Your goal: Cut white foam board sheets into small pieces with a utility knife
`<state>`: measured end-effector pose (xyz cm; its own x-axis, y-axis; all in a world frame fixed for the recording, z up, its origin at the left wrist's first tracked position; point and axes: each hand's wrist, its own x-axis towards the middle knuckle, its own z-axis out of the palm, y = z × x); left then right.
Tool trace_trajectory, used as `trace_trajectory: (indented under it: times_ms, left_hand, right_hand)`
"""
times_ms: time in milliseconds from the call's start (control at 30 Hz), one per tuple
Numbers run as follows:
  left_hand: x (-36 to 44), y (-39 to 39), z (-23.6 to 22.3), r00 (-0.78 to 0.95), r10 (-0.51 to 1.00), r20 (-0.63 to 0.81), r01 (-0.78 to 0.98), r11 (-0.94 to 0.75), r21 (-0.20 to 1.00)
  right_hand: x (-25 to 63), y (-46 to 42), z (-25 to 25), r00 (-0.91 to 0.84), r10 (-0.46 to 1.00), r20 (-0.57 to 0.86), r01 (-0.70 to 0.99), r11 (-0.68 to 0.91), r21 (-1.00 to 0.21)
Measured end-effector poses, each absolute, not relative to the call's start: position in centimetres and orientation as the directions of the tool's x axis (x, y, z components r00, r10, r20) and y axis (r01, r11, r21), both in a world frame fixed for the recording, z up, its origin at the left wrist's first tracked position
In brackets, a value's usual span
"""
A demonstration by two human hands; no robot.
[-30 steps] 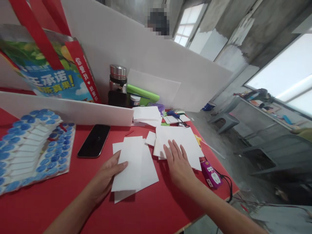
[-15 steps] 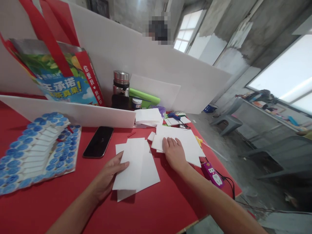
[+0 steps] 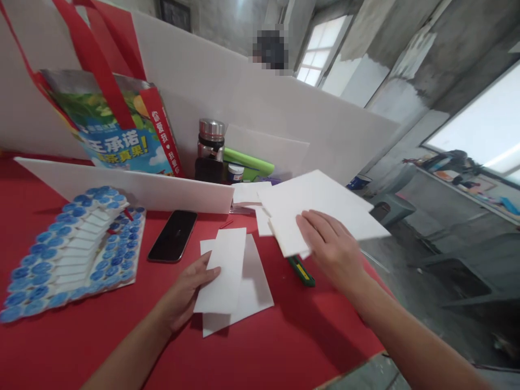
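My right hand (image 3: 331,246) grips a stack of white foam sheets (image 3: 317,208) and holds it lifted above the red table (image 3: 101,336). Under it lies a green utility knife (image 3: 301,271). My left hand (image 3: 187,295) rests on the edge of a narrow white sheet (image 3: 225,271) that lies on top of a wider white sheet (image 3: 254,287), thumb on top, fingers under or beside it.
A black phone (image 3: 173,235) lies left of the sheets. A blue-and-white bottle-cap model (image 3: 69,252) sits at the left. A long white board (image 3: 134,187), a printed red-handled bag (image 3: 117,135), a steel flask (image 3: 210,149) and a green roll (image 3: 249,162) stand behind. The table edge is at the right.
My right hand has closed on the white stack and lifted it off the table, uncovering the green knife. The left hand stays on the narrow sheet. The view shifted slightly.
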<state>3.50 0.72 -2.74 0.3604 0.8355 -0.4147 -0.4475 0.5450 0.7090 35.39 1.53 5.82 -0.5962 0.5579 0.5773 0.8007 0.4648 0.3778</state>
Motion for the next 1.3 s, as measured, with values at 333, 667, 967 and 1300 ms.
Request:
trace_trajectory:
  times_ms: [333,667,967,1300]
  left_hand:
    - [3.7,0.7,-2.8,0.377,0.848,-0.373,-0.422,0.516,0.746]
    - [4.9,-0.3,-3.1,0.277,0.933,-0.23,-0.37,0.324,0.871]
    - [4.8,0.3,-3.1,0.206,0.967,-0.15,-0.415,0.225,0.881]
    - [2.0,1.7,-3.2,-0.216,0.976,0.038,-0.215,-0.085,0.973]
  right_hand:
    - [40.1,8.7,-4.9,-0.347,0.878,0.33,0.935,0.352,0.047]
    - [29.4,0.0,-0.7,-0.102,0.983,0.151,0.567,0.182,-0.803]
    - [24.4,1.3,-3.4,-0.246,0.965,-0.088,0.064,-0.074,-0.995]
    - [30.4,2.4,-2.8,0.097,0.995,-0.024,-0.152,-0.009,-0.988]
